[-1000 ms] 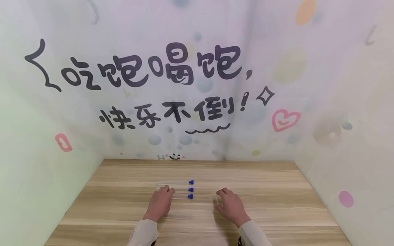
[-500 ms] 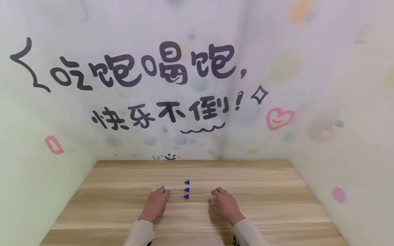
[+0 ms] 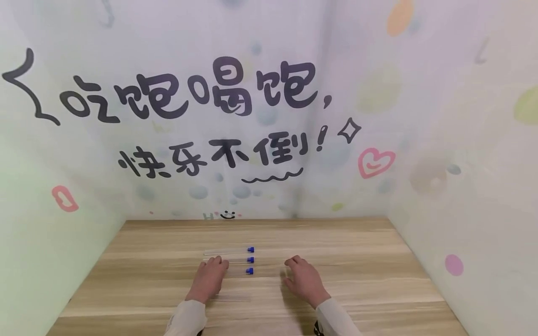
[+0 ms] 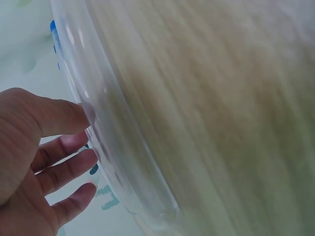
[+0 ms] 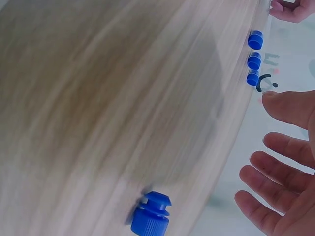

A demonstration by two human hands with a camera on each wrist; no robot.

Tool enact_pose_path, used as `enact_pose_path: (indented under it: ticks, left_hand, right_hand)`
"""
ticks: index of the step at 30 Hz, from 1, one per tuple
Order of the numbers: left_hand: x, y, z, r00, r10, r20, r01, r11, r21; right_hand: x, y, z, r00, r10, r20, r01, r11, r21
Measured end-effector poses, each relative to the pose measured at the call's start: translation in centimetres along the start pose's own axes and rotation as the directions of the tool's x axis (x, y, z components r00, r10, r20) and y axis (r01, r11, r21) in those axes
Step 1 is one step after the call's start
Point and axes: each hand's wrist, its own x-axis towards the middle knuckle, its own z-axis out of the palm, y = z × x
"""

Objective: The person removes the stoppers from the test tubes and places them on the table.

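Three clear tubes with blue caps (image 3: 251, 249) (image 3: 250, 260) (image 3: 250, 270) lie side by side on the wooden table. My left hand (image 3: 208, 279) rests over the left part of the nearer ones, fingers loosely bent. In the left wrist view a large clear tube (image 4: 123, 128) crosses close to the camera; the thumb tip of my left hand (image 4: 47, 147) meets its edge, though contact is unclear. To the right of the caps, my right hand (image 3: 307, 280) hovers low with relaxed fingers. The right wrist view shows my right hand (image 5: 285, 167) holding nothing, and a separate blue cap (image 5: 151, 214).
A pale wall (image 3: 269, 196) with dark lettering and coloured drawings stands behind the table (image 3: 336, 242), with side walls at left and right. A faint clear strip, possibly a tube, lies on the table nearer than the capped tubes.
The head view has turned slightly right, so everything in it sits further left. Both hands keep about the same place beside the tubes.
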Motion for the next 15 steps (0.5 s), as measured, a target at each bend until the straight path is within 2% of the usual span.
enact_pose_path:
  ticks: [3, 10, 15]
  left_hand:
    - [0.02, -0.1, 0.27, 1.0, -0.009, 0.014, 0.009, 1.0, 0.003]
    - [0.0, -0.47, 0.77, 0.999, 0.027, -0.032, -0.027, 1.0, 0.0]
    - [0.05, -0.54, 0.8, 0.999, 0.029, -0.031, -0.03, 0.999, -0.029]
  right_hand:
    - [-0.02, -0.11, 0.02, 1.0, -0.001, 0.002, 0.001, 1.0, 0.005]
    - [0.08, -0.36, 0.13, 1.0, -0.011, 0.004, 0.011, 1.0, 0.01]
    - [0.24, -0.28, 0.22, 1.0, -0.007, 0.009, 0.007, 1.0, -0.003]
